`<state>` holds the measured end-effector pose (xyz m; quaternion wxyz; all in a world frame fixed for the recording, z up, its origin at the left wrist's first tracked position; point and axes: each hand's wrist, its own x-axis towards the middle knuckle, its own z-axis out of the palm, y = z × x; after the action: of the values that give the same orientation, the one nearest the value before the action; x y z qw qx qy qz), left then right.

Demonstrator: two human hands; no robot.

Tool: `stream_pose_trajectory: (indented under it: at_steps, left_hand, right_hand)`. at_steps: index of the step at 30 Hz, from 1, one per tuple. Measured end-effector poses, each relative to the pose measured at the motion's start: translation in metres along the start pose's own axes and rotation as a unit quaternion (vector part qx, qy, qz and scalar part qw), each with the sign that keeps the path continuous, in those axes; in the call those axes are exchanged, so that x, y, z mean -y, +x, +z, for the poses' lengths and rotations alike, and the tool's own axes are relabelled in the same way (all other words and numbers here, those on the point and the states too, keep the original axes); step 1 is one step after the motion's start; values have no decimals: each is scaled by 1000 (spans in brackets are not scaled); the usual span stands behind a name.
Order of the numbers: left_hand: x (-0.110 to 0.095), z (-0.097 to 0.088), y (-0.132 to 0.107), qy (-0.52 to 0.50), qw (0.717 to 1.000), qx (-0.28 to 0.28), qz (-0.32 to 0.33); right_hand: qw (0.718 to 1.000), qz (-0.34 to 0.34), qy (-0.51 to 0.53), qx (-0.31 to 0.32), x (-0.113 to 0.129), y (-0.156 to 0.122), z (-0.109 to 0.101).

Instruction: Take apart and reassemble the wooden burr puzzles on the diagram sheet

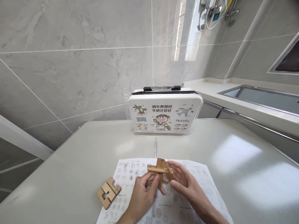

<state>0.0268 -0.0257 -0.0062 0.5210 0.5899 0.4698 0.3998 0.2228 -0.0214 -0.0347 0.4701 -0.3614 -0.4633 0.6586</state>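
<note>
Several interlocked wooden puzzle pieces point(160, 168) form a cross-like shape above a printed paper sheet point(126, 193). My left hand point(146, 191) is closed on them from below left, thumb against the wood. On the right side, my right hand point(184, 182) has its fingers curled around the end of a piece, thumb below. Part of the assembly is hidden behind the fingers. To the left, more notched wooden puzzle pieces point(108, 192) lie together in a flat block, partly over the sheet's edge.
A small white suitcase point(144, 102) with cartoon prints, wrapped in clear plastic, stands at the back of the white table point(70, 174). Behind it rises a grey tiled wall point(77, 74). At right is a counter point(207, 90) with an inset sink point(261, 98).
</note>
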Motion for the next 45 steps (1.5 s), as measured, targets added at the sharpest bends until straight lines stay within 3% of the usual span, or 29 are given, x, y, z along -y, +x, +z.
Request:
stream_pose_trajectory:
  at_steps: [4,11,17,22,31,35,38,43,45]
  left_hand:
    - [5,2,-3,63,998,18,24]
    - [3,-2,-7,131,987,97,-12]
    - [2,-1,-5,107,987,122,-9]
    - [2,-1,-5,103,986,133,-18]
    - [1,-1,-2,74,989,126,-13]
    - [1,-1,-2,65,990,124,-6]
    - [2,-3,-2,52,991,121,4]
    - [10,-7,0,-20,991,134,-8]
    - [13,-9,0,-45,989,137,-14]
  right_hand:
    - [1000,4,10,10,2,-2,7]
    - [999,7,29,27,5,-2,11]
    - [998,24,53,-12,11,-1,10]
    - [998,13,45,47,14,-2,13]
    - [997,2,51,65,16,0,14]
    - [998,9,-3,65,19,0,12]
    - [996,8,-89,25,24,0,9]
    - [979,-58,-192,-47,26,6,-2]
    - [976,-41,-211,-45,27,8,-7]
